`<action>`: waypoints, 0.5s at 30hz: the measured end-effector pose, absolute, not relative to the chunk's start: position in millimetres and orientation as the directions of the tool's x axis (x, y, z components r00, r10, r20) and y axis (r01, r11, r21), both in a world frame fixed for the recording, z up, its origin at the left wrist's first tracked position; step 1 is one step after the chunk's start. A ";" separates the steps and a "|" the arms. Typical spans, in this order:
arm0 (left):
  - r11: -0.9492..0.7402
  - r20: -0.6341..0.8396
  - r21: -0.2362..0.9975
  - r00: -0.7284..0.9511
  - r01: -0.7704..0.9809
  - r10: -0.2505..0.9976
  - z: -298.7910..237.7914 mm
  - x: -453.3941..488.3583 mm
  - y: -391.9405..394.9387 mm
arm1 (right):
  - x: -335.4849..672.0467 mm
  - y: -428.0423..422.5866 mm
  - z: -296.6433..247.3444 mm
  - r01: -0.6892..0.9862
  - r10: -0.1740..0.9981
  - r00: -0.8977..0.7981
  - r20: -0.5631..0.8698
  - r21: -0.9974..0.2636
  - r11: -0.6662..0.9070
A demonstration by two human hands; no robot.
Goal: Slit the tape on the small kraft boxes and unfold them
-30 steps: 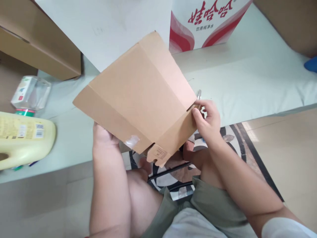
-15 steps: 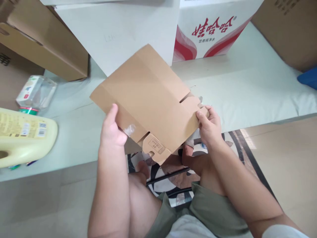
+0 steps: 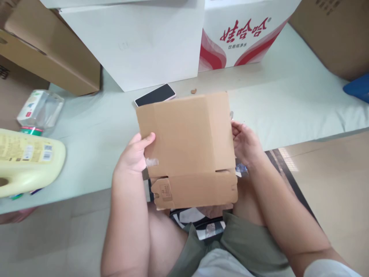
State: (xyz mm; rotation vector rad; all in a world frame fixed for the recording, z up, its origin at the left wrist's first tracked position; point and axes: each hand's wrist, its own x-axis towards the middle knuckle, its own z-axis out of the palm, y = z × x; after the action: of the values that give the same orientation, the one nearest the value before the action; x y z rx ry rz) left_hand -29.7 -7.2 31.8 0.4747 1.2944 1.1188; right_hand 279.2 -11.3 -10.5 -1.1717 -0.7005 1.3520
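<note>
I hold a flattened brown cardboard box (image 3: 187, 146) in front of me, square to the view, with a flap and a small printed label hanging at its lower edge. My left hand (image 3: 134, 156) grips its left edge, thumb on top, beside a scrap of clear tape. My right hand (image 3: 245, 144) clasps the right edge, fingers curled round it. The box hovers over the front edge of the pale green table (image 3: 288, 104) and above my knees.
A phone (image 3: 155, 94) lies screen-up just behind the box. White cartons (image 3: 138, 42) and a red-printed carton (image 3: 242, 34) stand at the back, brown boxes (image 3: 57, 65) at the left. A yellow jug (image 3: 25, 161) and a clear bottle (image 3: 40, 109) lie at the left.
The cardboard box has turned from a tilted diagonal to square and dropped lower toward me, uncovering the phone behind it. Both hands stayed on its edges.
</note>
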 end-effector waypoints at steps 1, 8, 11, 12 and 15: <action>0.472 -0.527 0.805 -0.070 -0.359 0.847 32.1 -27.2 -8.8 | 276.5 -14.1 -8.9 -0.356 0.964 0.112 -0.243 -0.915 -0.189; 0.424 -0.436 0.859 0.026 -0.286 0.900 25.1 -10.7 -10.7 | 265.1 -25.5 -5.6 -0.275 0.975 0.114 -0.193 -0.949 -0.155; 0.356 -0.394 0.885 -0.073 -0.302 0.916 27.6 -11.7 -9.4 | 271.0 -22.5 -4.2 -0.295 0.976 0.141 -0.167 -0.948 -0.120; 0.331 -0.383 0.887 -0.114 -0.324 0.917 29.1 -13.5 -8.3 | 274.6 -21.1 -3.2 -0.300 0.977 0.140 -0.162 -0.947 -0.114; 0.159 -0.301 0.880 -0.268 -0.447 0.915 31.3 -21.9 -2.2 | 285.0 -17.9 0.4 -0.319 0.980 0.100 -0.169 -0.939 -0.129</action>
State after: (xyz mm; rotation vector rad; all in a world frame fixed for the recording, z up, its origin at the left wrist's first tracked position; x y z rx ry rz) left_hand -21.9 -2.2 31.3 0.5359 1.2130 1.4313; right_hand 285.0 -17.9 0.4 -1.1345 -0.8072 1.3568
